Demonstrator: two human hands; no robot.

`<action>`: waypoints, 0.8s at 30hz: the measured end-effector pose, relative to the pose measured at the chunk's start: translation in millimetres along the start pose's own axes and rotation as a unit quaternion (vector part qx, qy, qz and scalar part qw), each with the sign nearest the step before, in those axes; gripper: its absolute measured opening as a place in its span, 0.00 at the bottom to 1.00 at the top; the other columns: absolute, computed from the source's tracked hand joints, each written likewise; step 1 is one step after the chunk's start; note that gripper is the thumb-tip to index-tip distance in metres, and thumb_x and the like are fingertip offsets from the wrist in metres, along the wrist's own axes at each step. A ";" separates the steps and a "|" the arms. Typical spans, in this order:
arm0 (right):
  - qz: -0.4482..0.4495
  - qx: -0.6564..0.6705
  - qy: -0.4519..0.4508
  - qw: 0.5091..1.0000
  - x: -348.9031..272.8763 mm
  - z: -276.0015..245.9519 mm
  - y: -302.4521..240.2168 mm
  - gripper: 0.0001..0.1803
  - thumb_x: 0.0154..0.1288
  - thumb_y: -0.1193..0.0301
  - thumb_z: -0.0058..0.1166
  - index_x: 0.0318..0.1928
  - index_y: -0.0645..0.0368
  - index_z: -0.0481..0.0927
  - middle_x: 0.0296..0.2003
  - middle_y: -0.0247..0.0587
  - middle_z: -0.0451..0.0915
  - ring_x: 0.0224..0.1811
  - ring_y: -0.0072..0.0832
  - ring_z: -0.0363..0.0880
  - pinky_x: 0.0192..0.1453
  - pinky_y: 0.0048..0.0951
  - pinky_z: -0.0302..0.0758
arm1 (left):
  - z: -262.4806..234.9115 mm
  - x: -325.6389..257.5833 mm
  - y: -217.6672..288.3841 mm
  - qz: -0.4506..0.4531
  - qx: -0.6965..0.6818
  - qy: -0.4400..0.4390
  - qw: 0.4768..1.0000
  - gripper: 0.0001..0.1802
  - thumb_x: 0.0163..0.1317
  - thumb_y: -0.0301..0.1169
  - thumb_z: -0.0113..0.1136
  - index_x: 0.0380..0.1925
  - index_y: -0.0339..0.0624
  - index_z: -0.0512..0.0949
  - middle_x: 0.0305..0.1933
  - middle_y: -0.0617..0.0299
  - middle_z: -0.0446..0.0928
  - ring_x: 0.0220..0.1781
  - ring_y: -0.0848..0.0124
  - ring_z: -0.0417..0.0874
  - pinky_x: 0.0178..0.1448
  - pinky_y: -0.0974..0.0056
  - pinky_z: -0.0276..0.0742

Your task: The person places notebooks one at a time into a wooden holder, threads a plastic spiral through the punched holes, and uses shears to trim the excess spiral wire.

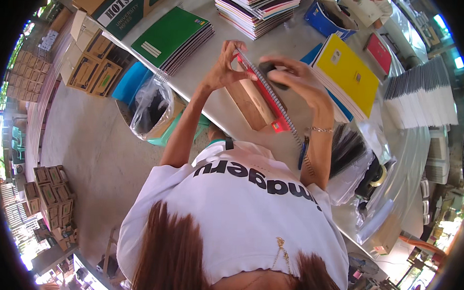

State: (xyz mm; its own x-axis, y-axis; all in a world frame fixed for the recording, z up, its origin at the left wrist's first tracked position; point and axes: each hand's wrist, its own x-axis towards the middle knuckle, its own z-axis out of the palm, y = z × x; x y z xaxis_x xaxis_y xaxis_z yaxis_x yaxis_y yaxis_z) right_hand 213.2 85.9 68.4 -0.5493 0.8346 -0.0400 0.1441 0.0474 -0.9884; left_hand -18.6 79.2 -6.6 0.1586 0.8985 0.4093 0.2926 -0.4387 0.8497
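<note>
A red spiral notebook (264, 89) stands on edge on the table, its metal coil uppermost. My left hand (225, 67) grips the far end of it between thumb and fingers. A wooden block (251, 102) lies against its left side. Over the notebook's right side, my right hand (298, 81) is closed around a small black object (268, 69), whose kind I cannot make out. The wire coil (295, 134) runs on past the near end of the notebook, toward my right forearm. Beside that forearm lies a slim blue tool (303, 153), partly blurred.
Yellow notebooks (349, 72) are stacked to the right, green notebooks (172, 35) at far left. More notebooks (254, 13) and a blue bin (331, 18) stand farther back. Loose black coils (344, 151) lie at right. A bag-lined bin (154, 111) stands left of the table.
</note>
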 end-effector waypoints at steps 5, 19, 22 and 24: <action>-0.014 -0.082 -0.047 0.995 11.6 2.5 -13.6 0.23 0.61 0.66 0.63 0.55 0.60 0.80 0.41 0.33 0.82 0.38 0.15 0.77 0.45 0.18 0.75 | -9.1 6.0 -12.8 -0.003 -0.083 -0.002 0.997 0.44 0.43 0.34 0.79 0.60 0.48 0.64 0.56 0.61 0.62 0.63 0.65 0.64 0.63 0.61 0.68; -0.071 -0.306 -0.075 0.946 28.4 11.8 -41.6 0.23 0.58 0.63 0.63 0.52 0.64 0.81 0.41 0.44 0.84 0.42 0.23 0.79 0.51 0.25 0.74 | -22.8 14.2 -33.2 -0.055 -0.398 -0.078 0.912 0.18 0.56 0.23 0.62 0.45 0.50 0.69 0.49 0.67 0.68 0.61 0.71 0.67 0.63 0.64 0.59; -0.121 -0.260 -0.134 0.949 27.9 17.6 -45.1 0.24 0.58 0.62 0.63 0.51 0.64 0.81 0.42 0.46 0.84 0.43 0.23 0.80 0.52 0.26 0.74 | -19.4 17.0 -19.9 -0.069 -0.396 -0.092 0.911 0.17 0.57 0.24 0.61 0.45 0.49 0.70 0.49 0.68 0.68 0.59 0.72 0.67 0.63 0.65 0.58; -0.122 -0.227 -0.122 0.958 41.2 20.1 -32.3 0.26 0.55 0.58 0.64 0.51 0.62 0.81 0.41 0.48 0.84 0.42 0.28 0.81 0.51 0.28 0.75 | -20.4 14.7 -17.9 -0.094 -0.435 -0.089 0.891 0.17 0.58 0.25 0.60 0.47 0.49 0.70 0.49 0.68 0.68 0.58 0.74 0.67 0.63 0.65 0.58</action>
State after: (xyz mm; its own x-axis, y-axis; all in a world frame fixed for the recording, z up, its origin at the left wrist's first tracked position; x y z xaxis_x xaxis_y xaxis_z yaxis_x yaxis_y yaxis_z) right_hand 169.4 107.7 95.8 -0.7808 0.6174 0.0956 0.3005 0.5053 -0.8089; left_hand -40.7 100.6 -9.0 0.3536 0.9043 0.2391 -0.5001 -0.0333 0.8653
